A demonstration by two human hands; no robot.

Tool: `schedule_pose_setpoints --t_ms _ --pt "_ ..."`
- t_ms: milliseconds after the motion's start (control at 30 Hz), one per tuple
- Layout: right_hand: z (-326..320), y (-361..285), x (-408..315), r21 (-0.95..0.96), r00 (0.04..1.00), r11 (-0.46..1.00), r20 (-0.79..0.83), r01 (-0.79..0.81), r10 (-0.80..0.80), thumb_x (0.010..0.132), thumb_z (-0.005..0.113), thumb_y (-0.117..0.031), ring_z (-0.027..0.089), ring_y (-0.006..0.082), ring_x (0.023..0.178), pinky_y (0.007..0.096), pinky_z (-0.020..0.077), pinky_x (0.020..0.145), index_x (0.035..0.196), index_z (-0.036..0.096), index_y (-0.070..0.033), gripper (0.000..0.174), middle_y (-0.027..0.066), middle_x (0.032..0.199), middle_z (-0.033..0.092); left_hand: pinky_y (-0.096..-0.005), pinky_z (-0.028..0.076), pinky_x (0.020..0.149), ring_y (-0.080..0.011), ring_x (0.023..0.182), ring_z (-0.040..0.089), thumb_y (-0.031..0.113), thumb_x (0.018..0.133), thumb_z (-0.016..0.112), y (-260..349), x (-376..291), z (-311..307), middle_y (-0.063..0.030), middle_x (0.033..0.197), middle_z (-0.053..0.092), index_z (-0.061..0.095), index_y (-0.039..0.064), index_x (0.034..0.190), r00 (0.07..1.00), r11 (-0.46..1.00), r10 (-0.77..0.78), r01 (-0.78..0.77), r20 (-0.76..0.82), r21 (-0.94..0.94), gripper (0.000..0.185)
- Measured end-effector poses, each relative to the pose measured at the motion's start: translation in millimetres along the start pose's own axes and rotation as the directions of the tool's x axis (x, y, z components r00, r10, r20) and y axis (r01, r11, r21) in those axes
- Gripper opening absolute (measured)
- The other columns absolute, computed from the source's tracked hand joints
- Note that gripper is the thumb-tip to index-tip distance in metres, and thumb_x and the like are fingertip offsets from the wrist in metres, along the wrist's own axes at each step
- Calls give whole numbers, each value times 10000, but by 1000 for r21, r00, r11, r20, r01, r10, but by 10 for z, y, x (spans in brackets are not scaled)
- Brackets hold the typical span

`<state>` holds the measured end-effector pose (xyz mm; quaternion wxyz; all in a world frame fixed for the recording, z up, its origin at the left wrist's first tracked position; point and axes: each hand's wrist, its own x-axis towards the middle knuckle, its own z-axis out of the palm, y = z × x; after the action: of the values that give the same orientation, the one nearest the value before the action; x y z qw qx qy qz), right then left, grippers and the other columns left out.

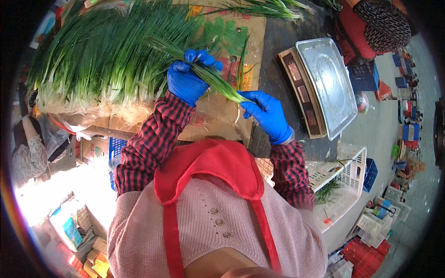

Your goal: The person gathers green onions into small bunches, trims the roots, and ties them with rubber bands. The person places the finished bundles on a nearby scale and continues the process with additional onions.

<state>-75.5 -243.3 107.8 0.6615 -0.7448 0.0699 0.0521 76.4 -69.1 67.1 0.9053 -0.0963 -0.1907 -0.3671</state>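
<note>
In a blue glove, my left hand [191, 78] is closed around the green leaves of a small bunch of scallions [219, 83]. The bunch slants down to the right across the table, its pale ends towards my right hand [267, 113]. That hand, gloved in blue too, pinches the white stem ends between thumb and fingers. A thin pale root end hangs below the pinch. Left of my hands lies a large heap of scallions [118, 66], leaves pointing away and roots along the near edge. A few loose green leaves [242, 66] lie on the cardboard [222, 118] beyond my hands.
To the right stands a weighing scale [302, 93] with a metal tray [328, 87]. More scallions [271, 10] lie at the far side. Another person [365, 27] is at the upper right, and someone's arm [31, 139] shows at left. A white plastic crate [347, 187] stands below right.
</note>
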Motion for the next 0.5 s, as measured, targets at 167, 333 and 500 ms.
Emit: schedule_pose_setpoints --t_ms 167,333,500 --pt "101 131 10 -360 891 915 -334 182 -308 808 628 -81 567 93 643 229 465 567 980 632 -24 181 65 852 623 -458 336 981 -311 1097 471 78 735 580 567 43 173 -185 1271 449 447 31 1247 944 952 234 -174 -233 252 531" --pt "36 286 -7 -261 887 965 -444 9 -129 803 632 -105 586 121 621 253 470 566 959 630 -36 170 85 825 629 -338 452 826 -229 937 548 127 803 547 1188 -109 590 -142 1065 577 533 6 1106 331 10 943 -88 20 996 328" --pt "59 380 6 -97 891 993 -454 -70 19 808 621 -95 567 112 600 249 458 550 967 626 -32 171 92 813 620 -247 453 703 -161 786 574 137 830 492 839 -405 798 -96 933 623 610 5 966 579 -225 801 53 154 973 224"
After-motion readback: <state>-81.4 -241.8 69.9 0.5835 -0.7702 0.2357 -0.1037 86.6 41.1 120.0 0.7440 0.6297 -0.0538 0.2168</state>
